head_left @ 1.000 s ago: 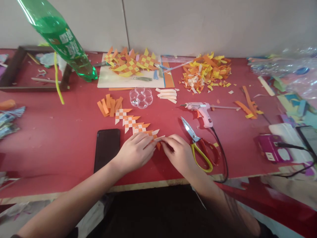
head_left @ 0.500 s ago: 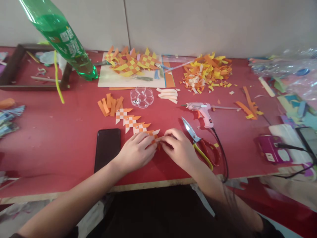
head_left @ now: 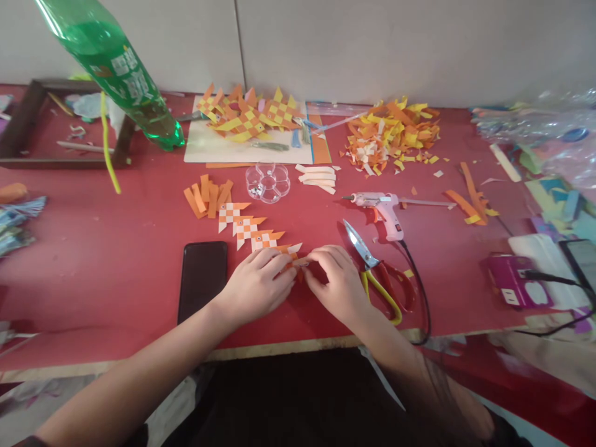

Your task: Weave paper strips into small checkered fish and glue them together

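My left hand is closed, its fingertips pinching a small folded piece of orange and white paper strips. The fingers of my right hand are closed on the right end of the same piece. My fingers cover most of it. Just beyond my left hand, a slanting row of woven orange-and-white paper fish lies on the red table; the nearest is partly hidden by my left hand. To its left lies a black phone. Scissors with red and yellow handles lie right of my right hand.
A pink glue gun with a black cord lies beyond the scissors. Orange strips, white strips and a clear flower-shaped dish are ahead. Paper scraps and a green bottle stand farther back.
My right hand has shifted slightly right, away from my left fingertips, and more of the paper piece shows between them. My left hand stays almost still.
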`<state>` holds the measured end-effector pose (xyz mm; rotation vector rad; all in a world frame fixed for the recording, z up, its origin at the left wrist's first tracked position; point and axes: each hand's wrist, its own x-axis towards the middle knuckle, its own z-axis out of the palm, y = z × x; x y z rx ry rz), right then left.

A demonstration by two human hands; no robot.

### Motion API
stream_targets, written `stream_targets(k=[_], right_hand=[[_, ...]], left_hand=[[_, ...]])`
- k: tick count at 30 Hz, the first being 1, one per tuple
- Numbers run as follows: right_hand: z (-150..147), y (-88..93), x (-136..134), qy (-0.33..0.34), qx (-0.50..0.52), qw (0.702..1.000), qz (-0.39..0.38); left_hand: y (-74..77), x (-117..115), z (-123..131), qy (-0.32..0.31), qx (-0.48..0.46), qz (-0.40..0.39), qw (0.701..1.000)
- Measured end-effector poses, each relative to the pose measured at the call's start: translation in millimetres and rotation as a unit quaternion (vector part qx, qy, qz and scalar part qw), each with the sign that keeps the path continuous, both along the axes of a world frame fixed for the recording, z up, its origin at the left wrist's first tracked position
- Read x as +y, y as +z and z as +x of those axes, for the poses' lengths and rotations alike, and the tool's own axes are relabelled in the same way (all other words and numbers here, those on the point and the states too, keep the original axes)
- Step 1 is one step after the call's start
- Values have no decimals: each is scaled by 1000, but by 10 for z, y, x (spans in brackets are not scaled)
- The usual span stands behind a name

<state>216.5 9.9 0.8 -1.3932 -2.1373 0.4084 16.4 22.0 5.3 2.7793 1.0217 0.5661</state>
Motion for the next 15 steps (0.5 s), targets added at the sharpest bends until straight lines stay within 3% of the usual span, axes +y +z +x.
stream_targets(k=[15], right_hand=[[105, -57, -74, 44, -44, 998, 19]], left_hand=[[-5, -8, -22, 0, -24, 2, 1000]])
